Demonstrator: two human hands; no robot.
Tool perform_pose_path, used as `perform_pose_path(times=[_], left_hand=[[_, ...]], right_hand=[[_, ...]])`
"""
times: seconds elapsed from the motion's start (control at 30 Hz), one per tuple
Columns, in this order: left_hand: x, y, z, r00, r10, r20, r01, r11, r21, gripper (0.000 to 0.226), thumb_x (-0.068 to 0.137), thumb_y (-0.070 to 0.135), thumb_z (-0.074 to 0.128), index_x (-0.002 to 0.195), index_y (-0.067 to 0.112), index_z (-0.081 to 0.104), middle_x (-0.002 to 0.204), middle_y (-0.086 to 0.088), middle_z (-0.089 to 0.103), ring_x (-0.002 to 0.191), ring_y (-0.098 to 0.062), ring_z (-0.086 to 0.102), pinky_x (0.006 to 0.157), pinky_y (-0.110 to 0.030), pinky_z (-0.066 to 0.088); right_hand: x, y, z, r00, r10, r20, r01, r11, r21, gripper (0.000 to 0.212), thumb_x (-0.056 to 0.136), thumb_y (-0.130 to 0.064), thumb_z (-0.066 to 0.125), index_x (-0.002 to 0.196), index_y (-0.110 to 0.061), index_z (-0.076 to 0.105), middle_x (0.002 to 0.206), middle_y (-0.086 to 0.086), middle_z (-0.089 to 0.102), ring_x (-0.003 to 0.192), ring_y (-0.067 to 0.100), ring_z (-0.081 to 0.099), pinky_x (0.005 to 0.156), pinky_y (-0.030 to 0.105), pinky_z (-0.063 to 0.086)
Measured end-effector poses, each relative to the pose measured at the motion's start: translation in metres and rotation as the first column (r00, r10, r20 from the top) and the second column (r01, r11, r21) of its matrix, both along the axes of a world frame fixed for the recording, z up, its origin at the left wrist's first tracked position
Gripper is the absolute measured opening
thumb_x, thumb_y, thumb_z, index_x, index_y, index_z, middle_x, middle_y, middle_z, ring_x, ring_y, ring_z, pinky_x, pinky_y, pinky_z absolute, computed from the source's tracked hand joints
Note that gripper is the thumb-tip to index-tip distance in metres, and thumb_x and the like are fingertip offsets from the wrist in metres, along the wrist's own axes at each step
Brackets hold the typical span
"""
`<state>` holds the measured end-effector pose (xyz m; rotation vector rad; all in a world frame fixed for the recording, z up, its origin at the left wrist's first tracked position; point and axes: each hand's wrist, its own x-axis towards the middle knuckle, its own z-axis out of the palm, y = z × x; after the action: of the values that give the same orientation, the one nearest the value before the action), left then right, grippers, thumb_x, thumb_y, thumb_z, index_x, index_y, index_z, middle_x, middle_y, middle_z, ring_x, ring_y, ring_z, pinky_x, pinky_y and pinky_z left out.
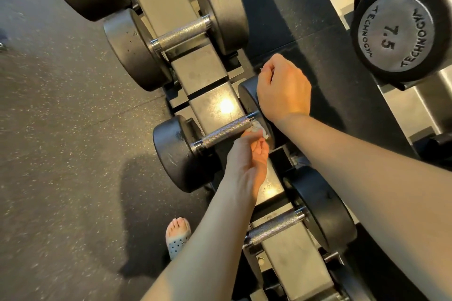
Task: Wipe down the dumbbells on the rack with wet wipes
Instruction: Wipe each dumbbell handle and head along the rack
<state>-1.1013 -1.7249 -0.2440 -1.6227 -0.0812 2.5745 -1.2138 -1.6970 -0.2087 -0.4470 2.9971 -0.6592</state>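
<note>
Right hand (pixel 283 88) hides most of the far head of dumbbell (pixel 225 132); wet wipe (pixel 258 128) mostly buried in left hand (pixel 247 166); 7.5 dumbbell (pixel 396 32) cropped at right edge.

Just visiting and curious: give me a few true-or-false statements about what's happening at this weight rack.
The left hand holds a white wipe against the end of the dumbbell handle. True.
The right hand hangs free in the air. False: it grips that dumbbell's far head.
The upper dumbbell is marked 7.5. True.
The person wears closed black shoes. False: a light perforated sandal leaves the toes bare.
</note>
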Motion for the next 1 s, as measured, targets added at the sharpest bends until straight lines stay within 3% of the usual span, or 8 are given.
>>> perform_pose_path(times=[0.3,0.43,0.53,0.6,0.67,0.77,0.9,1.0], left_hand=[[-0.013,0.004,-0.012,0.994,-0.040,0.100,0.053,0.989,-0.137,0.010,0.092,-0.007,0.062,0.090,0.002,0.063,0.062,-0.006,0.061,0.040,-0.005,0.052,0.044,-0.013,0.045],[-0.004,-0.001,0.005,0.990,0.055,0.130,-0.046,0.996,-0.071,0.008,0.095,-0.001,0.066,0.089,0.004,0.065,0.061,-0.006,0.066,0.047,-0.006,0.060,0.048,-0.015,0.049],[0.005,-0.018,0.023,0.972,-0.161,0.174,0.215,0.908,-0.360,0.007,0.095,0.011,0.067,0.091,0.005,0.068,0.066,-0.003,0.067,0.054,-0.007,0.058,0.059,-0.020,0.047],[0.006,-0.033,0.022,0.820,-0.469,0.328,0.533,0.420,-0.734,0.021,0.096,0.021,0.065,0.091,0.002,0.071,0.075,-0.006,0.067,0.065,-0.010,0.058,0.064,-0.025,0.048],[0.004,-0.046,0.011,0.550,-0.479,0.684,0.498,-0.469,-0.730,0.024,0.099,0.031,0.059,0.095,0.012,0.073,0.091,-0.003,0.067,0.082,-0.012,0.058,0.074,-0.030,0.051],[-0.006,-0.046,-0.002,0.482,-0.338,0.809,0.143,-0.880,-0.453,0.025,0.101,0.028,0.049,0.097,0.014,0.070,0.098,-0.003,0.061,0.093,-0.020,0.052,0.085,-0.037,0.045],[-0.025,-0.044,-0.014,0.338,-0.441,0.831,0.316,-0.779,-0.542,0.034,0.105,0.032,0.038,0.090,0.018,0.064,0.082,0.001,0.061,0.080,-0.018,0.056,0.077,-0.037,0.045],[-0.059,-0.071,-0.029,0.127,-0.904,0.407,0.738,-0.188,-0.648,0.043,0.107,0.029,0.030,0.100,0.003,0.064,0.080,-0.012,0.071,0.065,-0.020,0.062,0.056,-0.030,0.046]], right_hand=[[0.000,0.002,0.000,1.000,-0.002,0.012,0.002,0.999,-0.039,0.013,0.103,-0.026,0.050,0.094,-0.022,0.058,0.080,-0.006,0.059,0.071,0.010,0.059,0.066,0.028,0.054],[0.000,0.002,0.002,0.999,-0.009,0.037,0.011,0.999,-0.044,0.012,0.102,-0.025,0.050,0.096,-0.022,0.059,0.081,-0.006,0.059,0.073,0.011,0.060,0.067,0.030,0.054],[0.000,0.002,0.004,0.998,-0.013,0.054,0.015,0.999,-0.048,0.010,0.101,-0.025,0.051,0.096,-0.021,0.059,0.082,-0.006,0.059,0.074,0.010,0.059,0.068,0.029,0.053],[0.000,0.001,0.004,0.999,-0.012,0.046,0.015,0.999,-0.046,0.009,0.101,-0.025,0.051,0.096,-0.021,0.059,0.082,-0.006,0.059,0.074,0.009,0.059,0.068,0.029,0.054],[0.001,0.001,0.003,0.999,-0.018,0.033,0.019,0.999,-0.036,0.009,0.100,-0.025,0.052,0.097,-0.021,0.059,0.083,-0.006,0.059,0.074,0.009,0.059,0.068,0.029,0.054],[0.001,0.000,0.003,0.999,-0.018,0.027,0.019,0.999,-0.030,0.009,0.100,-0.025,0.052,0.097,-0.021,0.059,0.082,-0.006,0.059,0.074,0.010,0.059,0.068,0.030,0.055],[0.001,0.000,0.002,1.000,-0.019,0.021,0.020,1.000,-0.022,0.009,0.099,-0.025,0.052,0.096,-0.021,0.059,0.082,-0.006,0.059,0.073,0.011,0.059,0.068,0.032,0.056],[0.001,0.000,0.002,1.000,-0.015,0.022,0.016,1.000,-0.026,0.008,0.099,-0.025,0.052,0.096,-0.022,0.058,0.082,-0.007,0.058,0.073,0.010,0.059,0.068,0.031,0.056]])
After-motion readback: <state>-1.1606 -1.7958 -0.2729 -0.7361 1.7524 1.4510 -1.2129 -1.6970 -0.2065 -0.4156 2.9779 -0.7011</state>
